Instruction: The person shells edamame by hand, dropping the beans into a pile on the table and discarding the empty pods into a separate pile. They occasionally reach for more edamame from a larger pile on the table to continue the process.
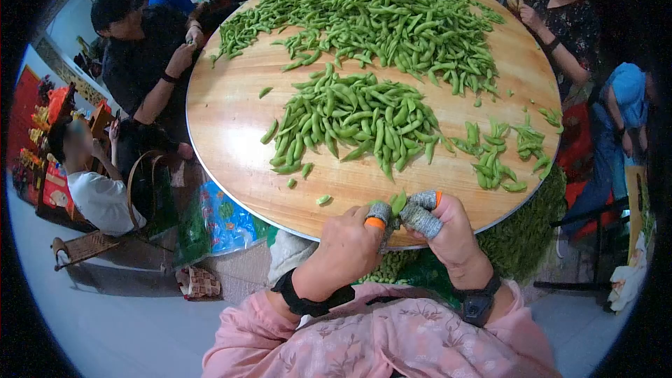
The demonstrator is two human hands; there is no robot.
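My left hand and my right hand meet at the near edge of the round table, fingers closed in a pinch. Between their fingertips a green edamame pod sticks up. Grey knitted finger covers with orange bands wrap some fingers and partly hide the grip. Just left of my left hand lies a pod piece. Beyond my hands is a small pile of edamame pods. A looser group of split-looking pods lies to the right.
A large heap of edamame covers the far part of the wooden table. Below the table edge, shelled beans sit near my lap, and green plant waste is piled at right. Other people sit around, some handling pods.
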